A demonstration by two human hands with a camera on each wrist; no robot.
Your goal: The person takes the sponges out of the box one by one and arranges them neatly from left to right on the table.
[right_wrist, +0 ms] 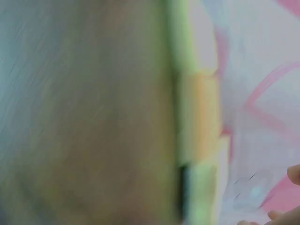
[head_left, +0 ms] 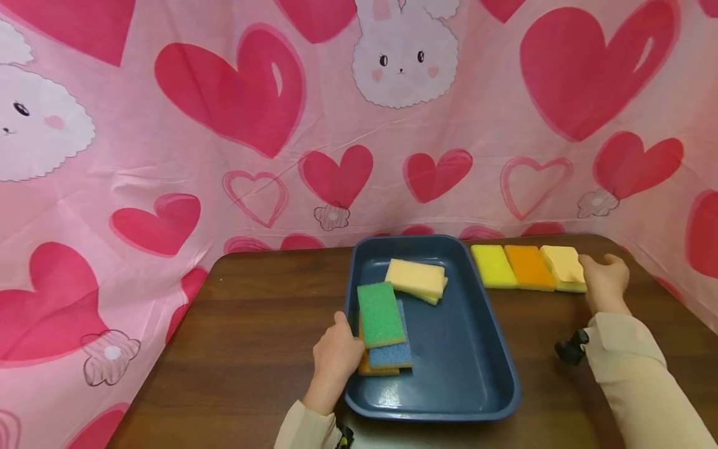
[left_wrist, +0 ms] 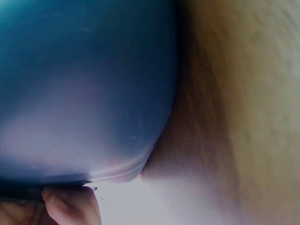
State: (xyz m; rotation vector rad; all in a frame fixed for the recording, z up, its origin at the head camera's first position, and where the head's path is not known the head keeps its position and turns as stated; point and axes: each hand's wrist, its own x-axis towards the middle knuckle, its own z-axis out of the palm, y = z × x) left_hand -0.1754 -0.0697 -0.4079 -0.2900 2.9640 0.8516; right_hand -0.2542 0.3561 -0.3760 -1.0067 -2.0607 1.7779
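My left hand (head_left: pixel 338 349) grips the left rim of a dark blue tray (head_left: pixel 507 374); in the left wrist view, its fingers (left_wrist: pixel 70 206) lie against the tray's edge. Inside the tray, a green sponge (head_left: pixel 381 315) lies over a blue sponge (head_left: pixel 391 357) and an orange sponge (head_left: pixel 378 372). Farther back, a cream sponge (head_left: pixel 416 277) covers most of a yellow one. My right hand (head_left: pixel 607 280) is beside another cream sponge (head_left: pixel 563 262), thumb and fingers apart. That sponge sits on a pale yellow one, at the right end of a row. The right wrist view is blurred.
The row continues leftward with an orange sponge (head_left: pixel 529 267) and a bright yellow sponge (head_left: pixel 493 266), close to the tray's right rim. Everything stands on a dark wooden table (head_left: pixel 252 330). A pink cloth (head_left: pixel 336 125) with hearts hangs behind the table's back edge.
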